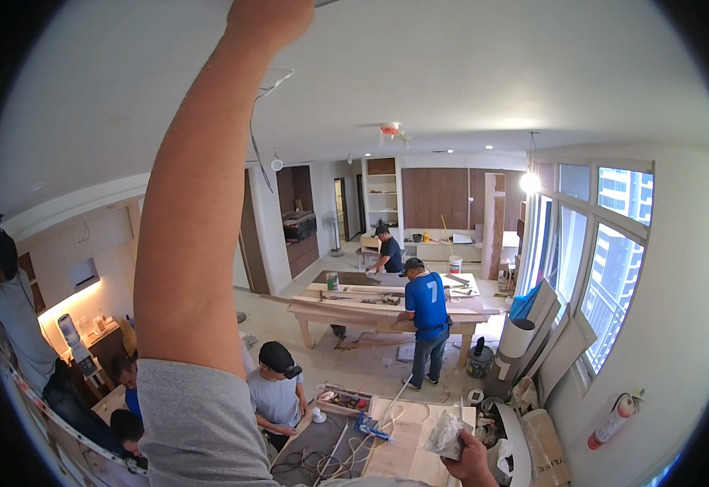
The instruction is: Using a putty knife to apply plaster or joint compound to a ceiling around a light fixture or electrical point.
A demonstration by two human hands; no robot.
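Observation:
I look down into a room from high up near the white ceiling (452, 73). My left arm in a grey sleeve reaches straight up, and my left hand (269, 18) is at the ceiling with its fingers cut off by the picture's top edge. A thin wire (255, 122) dangles from the ceiling just right of that arm. At the lower edge my right hand (470, 464) grips a small crumpled clear plastic bag (447, 434) with something pale inside.
Below me lies a wooden board (407, 442) with cables and a blue tool (368, 425). A person in a black cap (276, 381) stands beside it. Two people work at a long wooden table (371, 307). Windows (606, 260), rolled sheets (525, 333) and a red fire extinguisher (612, 422) line the right wall.

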